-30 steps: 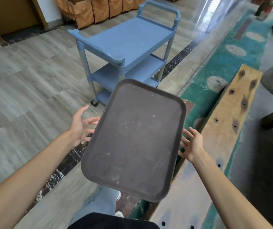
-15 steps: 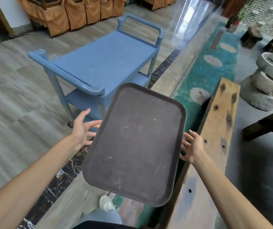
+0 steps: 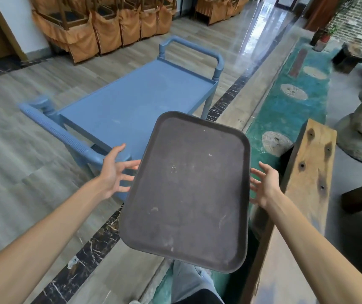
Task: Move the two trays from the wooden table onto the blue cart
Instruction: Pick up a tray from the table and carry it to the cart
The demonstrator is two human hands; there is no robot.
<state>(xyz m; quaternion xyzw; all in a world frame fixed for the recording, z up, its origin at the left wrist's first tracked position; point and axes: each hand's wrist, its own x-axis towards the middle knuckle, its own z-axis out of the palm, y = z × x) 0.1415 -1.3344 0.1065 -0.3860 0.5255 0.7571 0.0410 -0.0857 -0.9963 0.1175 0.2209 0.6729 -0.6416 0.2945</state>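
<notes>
Both arms reach forward, the left hand [image 3: 112,172] and right hand [image 3: 265,185] flanking a dark brown tray [image 3: 188,189] carried flat in the air. Fingers are spread, with the left fingertips at the tray's left edge and the right fingertips at its right edge; each grip supports the tray from the sides and beneath rather than clenching it. The tray's far corner overlaps the near edge of the blue cart [image 3: 136,102], whose top shelf is bare. Compared with half a second earlier, the cart looms larger and nearer, and the tray sits closer to its top shelf. A wooden plank [image 3: 309,172] lies to the right.
</notes>
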